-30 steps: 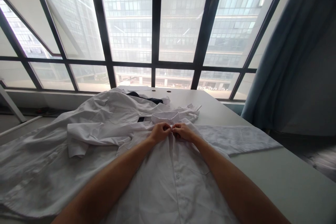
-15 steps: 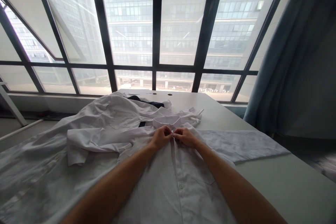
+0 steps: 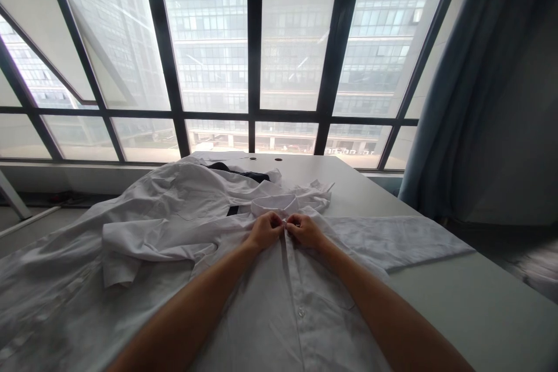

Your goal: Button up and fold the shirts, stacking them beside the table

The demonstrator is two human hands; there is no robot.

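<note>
Your view has swung slightly, so both hands now sit a touch further left in it. Beyond the tall window (image 3: pixel 209 40) and the blue curtain (image 3: pixel 440 99) on the right, a white table (image 3: pixel 462 308) carries a white dress shirt (image 3: pixel 56 279), front up, with its collar (image 3: pixel 274 205) far from you and one sleeve (image 3: pixel 392 238) lying flat out to the right. Dark cloth (image 3: pixel 239 173) shows beyond the collar. Your left hand (image 3: pixel 265 231) and right hand (image 3: pixel 304 231) meet at the placket (image 3: pixel 290 279) just near the collar, fingertips (image 3: pixel 275 221) pressed together in two pinches on its edges. Any button there is hidden, so I cannot tell. Keep both pinches close, the cloth flat, and work clear of the shirt button (image 3: pixel 300 313) nearer you.
</note>
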